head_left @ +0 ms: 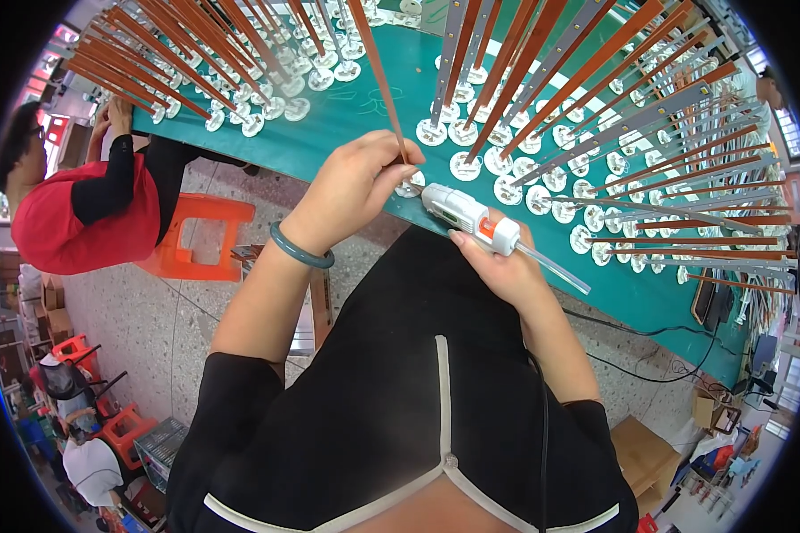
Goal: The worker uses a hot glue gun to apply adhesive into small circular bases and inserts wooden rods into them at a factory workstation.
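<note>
My left hand (357, 182) pinches a thin brown stick (376, 67) that stands upright on a small white round base (410, 185) at the near edge of the green table (364, 107). A green bangle sits on that wrist. My right hand (500, 265) grips a white glue gun (468, 216) with an orange trigger. Its nozzle points left at the white base, and a clear glue stick pokes out of its back end to the right. Both hands hover over the table's front edge.
Many brown and grey sticks (596, 98) stand on white round bases (542, 191) across the table. A person in a red and black top (80, 209) sits at the left by an orange stool (196, 235). Black cables (658, 355) hang under the table; boxes and crates line the floor.
</note>
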A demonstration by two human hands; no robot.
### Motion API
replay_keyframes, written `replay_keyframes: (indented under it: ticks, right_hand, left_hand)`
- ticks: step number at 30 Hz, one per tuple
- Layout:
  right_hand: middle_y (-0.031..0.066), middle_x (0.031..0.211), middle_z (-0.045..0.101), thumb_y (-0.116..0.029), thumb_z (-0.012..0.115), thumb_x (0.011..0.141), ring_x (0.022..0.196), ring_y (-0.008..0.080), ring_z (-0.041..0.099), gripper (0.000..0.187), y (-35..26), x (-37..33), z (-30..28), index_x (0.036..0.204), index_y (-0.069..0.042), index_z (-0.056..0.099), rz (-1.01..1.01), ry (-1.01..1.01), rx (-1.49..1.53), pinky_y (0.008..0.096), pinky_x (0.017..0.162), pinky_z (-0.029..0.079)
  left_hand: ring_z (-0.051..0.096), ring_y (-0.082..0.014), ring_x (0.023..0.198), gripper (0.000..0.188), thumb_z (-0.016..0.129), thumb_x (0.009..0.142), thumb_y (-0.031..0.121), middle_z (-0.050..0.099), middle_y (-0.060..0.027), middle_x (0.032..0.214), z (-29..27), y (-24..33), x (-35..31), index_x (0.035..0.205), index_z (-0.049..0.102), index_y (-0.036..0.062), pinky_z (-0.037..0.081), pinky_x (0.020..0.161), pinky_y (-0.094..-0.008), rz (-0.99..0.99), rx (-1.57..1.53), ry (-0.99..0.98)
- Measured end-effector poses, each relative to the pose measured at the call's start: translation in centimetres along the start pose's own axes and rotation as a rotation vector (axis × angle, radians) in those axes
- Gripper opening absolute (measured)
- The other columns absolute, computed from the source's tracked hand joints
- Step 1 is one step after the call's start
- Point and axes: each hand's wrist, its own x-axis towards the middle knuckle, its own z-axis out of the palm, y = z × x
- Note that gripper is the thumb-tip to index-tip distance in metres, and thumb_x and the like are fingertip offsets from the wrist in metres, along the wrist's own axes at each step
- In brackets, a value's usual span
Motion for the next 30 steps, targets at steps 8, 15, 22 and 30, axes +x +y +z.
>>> replay_keyframes:
  ticks: [8, 15, 22, 30]
  right_hand:
    - [0.0165, 0.073, 0.063, -0.027, 0.070, 0.082, 0.066, 0.0318, 0.062, 0.029, 0.36, 0.10, 0.27, 0.091, -0.001, 0.062, -0.047, 0.027, 0.044, 0.0382, 0.061, 0.047]
    - [0.0165, 0.069, 0.060, -0.027, 0.071, 0.082, 0.062, 0.0313, 0.058, 0.030, 0.30, -0.15, 0.23, 0.085, -0.001, 0.058, -0.029, 0.042, 0.016, 0.0388, 0.059, 0.045]
    - [0.0163, 0.069, 0.059, -0.027, 0.071, 0.082, 0.061, 0.0314, 0.057, 0.030, 0.52, -0.17, 0.31, 0.084, -0.001, 0.057, -0.023, 0.040, 0.016, 0.0385, 0.059, 0.045]
    - [0.0166, 0.068, 0.059, -0.027, 0.072, 0.081, 0.061, 0.0315, 0.057, 0.030, 0.51, 0.05, 0.67, 0.083, -0.001, 0.057, -0.046, 0.080, 0.026, 0.0387, 0.058, 0.045]
  left_hand:
    - [0.066, -0.0242, 0.081, 0.009, 0.063, 0.087, 0.002, 0.064, -0.0124, 0.092, 0.01, -0.36, 0.06, 0.096, 0.063, -0.0022, 0.053, 0.073, -0.0324, -0.005, -0.003, -0.006]
    - [0.066, -0.0196, 0.080, 0.008, 0.065, 0.086, 0.000, 0.066, -0.0100, 0.092, -0.12, -0.22, -0.01, 0.094, 0.065, -0.0014, 0.053, 0.073, -0.0300, -0.034, 0.045, 0.000]
    - [0.066, -0.0189, 0.079, 0.007, 0.066, 0.086, -0.001, 0.066, -0.0095, 0.091, 0.03, -0.53, 0.02, 0.093, 0.065, -0.0013, 0.053, 0.072, -0.0291, -0.021, 0.042, 0.012]
    - [0.065, -0.0184, 0.078, 0.008, 0.067, 0.086, 0.001, 0.066, -0.0094, 0.090, 0.20, -0.46, 0.16, 0.093, 0.066, -0.0008, 0.052, 0.071, -0.0286, -0.036, 0.050, 0.032]
